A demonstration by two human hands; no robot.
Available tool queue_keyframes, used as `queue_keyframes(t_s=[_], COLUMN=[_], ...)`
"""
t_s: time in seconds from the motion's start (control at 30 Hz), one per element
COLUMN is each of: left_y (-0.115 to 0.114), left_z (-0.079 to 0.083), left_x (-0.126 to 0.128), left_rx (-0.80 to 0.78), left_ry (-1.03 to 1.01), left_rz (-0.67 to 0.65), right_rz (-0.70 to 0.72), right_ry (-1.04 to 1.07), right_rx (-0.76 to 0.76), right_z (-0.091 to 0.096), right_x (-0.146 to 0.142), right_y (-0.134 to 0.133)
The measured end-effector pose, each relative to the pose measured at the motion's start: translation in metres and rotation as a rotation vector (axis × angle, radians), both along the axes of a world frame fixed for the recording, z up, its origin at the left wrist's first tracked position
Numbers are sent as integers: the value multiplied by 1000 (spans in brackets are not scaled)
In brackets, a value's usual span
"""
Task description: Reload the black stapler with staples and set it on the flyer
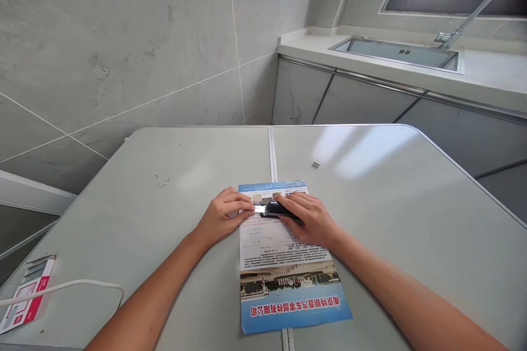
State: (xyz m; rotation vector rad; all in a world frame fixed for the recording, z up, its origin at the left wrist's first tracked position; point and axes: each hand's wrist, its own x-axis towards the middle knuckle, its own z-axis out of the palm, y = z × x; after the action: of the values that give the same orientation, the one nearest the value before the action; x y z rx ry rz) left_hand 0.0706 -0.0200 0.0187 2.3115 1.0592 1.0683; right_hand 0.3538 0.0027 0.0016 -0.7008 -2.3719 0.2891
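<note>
A black stapler [273, 208] lies over the upper part of a printed leaflet [296, 312], which is upside down to me. My right hand [308, 216] is wrapped around the stapler's black body, its fingers on the top and side. At the stapler's left end a silver metal strip [259, 209] sticks out, and the fingertips of my left hand [225, 213] pinch its tip. The right hand covers part of the body, and whether any staples are inside cannot be seen.
Beyond the leaflet rests a small strip of staples [315, 165] on the pale folding table [197, 269]. At the left edge are a red and white box [27, 299] and a white cable [82, 282]. A sink counter [302, 44] stands behind, right.
</note>
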Motion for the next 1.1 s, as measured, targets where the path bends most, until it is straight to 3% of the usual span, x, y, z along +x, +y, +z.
queue_keyframes(t_s=[0.33, 0.6, 0.9, 1.1], left_y=[2, 8, -9, -12], left_z=[0, 3, 8, 6], left_x=[-1, -21, 5, 12], left_rx=[-3, 120, 9, -21], left_ry=[49, 180, 70, 52], left_rz=[-21, -96, -95, -167], right_rz=[7, 39, 166, 198], right_ry=[12, 119, 107, 74], right_rx=[-3, -39, -30, 15], right_z=[2, 4, 19, 25], right_x=[-1, 6, -7, -15], right_y=[-1, 6, -13, -22])
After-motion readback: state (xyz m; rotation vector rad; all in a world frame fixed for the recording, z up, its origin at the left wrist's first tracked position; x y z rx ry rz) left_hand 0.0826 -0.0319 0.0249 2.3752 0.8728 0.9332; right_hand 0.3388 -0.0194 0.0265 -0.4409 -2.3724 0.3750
